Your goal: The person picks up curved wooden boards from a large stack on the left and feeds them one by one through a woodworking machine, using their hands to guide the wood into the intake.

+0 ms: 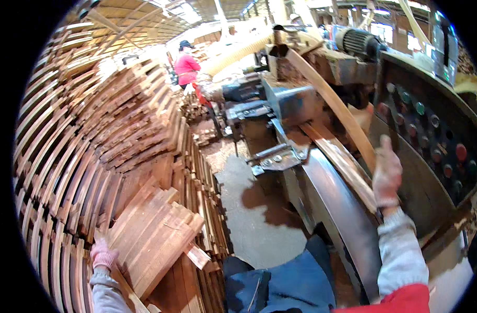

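My right hand (387, 173), in a pale glove, grips a long wooden strip (332, 104) that lies along the metal bed of a woodworking machine (327, 188) and runs up toward its cutter housing. A second, darker strip (343, 164) lies flat beside it on the bed. My left hand (103, 254), in a pink glove, rests on a slat at the near edge of a large stack of wooden boards (150, 229) on my left; its fingers curl over the wood.
Stacked slats (92, 141) fill the whole left side. A control panel with coloured buttons (436, 141) stands right of the machine. A person in a red top (187, 67) works at the back. Sawdust-strewn concrete floor (249, 208) lies between stack and machine.
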Motion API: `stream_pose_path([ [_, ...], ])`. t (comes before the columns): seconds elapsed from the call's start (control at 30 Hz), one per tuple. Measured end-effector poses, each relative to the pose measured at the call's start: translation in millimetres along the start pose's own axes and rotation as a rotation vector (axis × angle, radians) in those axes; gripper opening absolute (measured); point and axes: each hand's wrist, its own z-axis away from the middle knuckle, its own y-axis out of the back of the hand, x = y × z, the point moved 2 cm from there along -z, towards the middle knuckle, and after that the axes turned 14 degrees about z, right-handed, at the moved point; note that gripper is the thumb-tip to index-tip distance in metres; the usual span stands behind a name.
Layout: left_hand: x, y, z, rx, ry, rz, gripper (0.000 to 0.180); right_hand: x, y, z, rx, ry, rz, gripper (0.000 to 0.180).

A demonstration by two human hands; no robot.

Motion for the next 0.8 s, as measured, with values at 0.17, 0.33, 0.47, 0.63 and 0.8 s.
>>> stream_pose_path([
  [0.17,-53,-29,10,-0.088,0.165,0.218,0.076,-25,-7,13,-0.285,0.263,0.166,0.053],
  [0.33,-94,-67,-10,-0.165,0.23,0.336,0.059,-42,-34,13,-0.428,0.148,0.318,0.089],
  [0.47,-55,-77,-21,0.014,0.217,0.392,0.053,-36,-43,-21,-0.95,-0.025,0.437,0.094],
  [0.63,-59,-118,-34,0.064,0.215,0.595,0.05,-40,13,20,-0.916,-0.147,0.239,0.083],
  [0.8,-106,-129,-31,0.123,0.22,0.433,0.054,-52,136,102,-0.852,0.122,0.228,0.071],
])
